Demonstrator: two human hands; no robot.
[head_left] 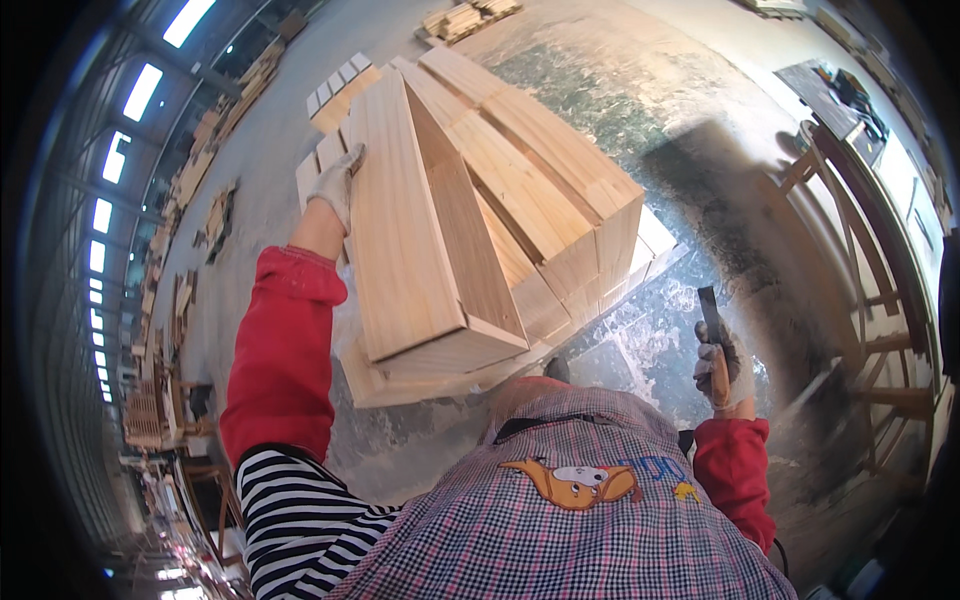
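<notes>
My left hand (338,188), in a pale work glove, grips the left side of a long open wooden drawer box (400,230). Its thumb lies along the edge of the broad face; the other fingers are partly hidden. The drawer box rests tilted on a stack of similar boxes (540,200), its hollow inside facing right. Away to the right, over the floor, my right hand (728,372) is gloved too and closed around a flat-bladed tool (711,315) with a wooden handle. Its dark blade points up and touches nothing.
Behind the stack stands a small group of wooden pieces (342,92). More timber (468,18) lies on the floor farther back. At the right is a wooden frame (880,300) beside a bench with tools (850,105). Stacked wood lines the left side.
</notes>
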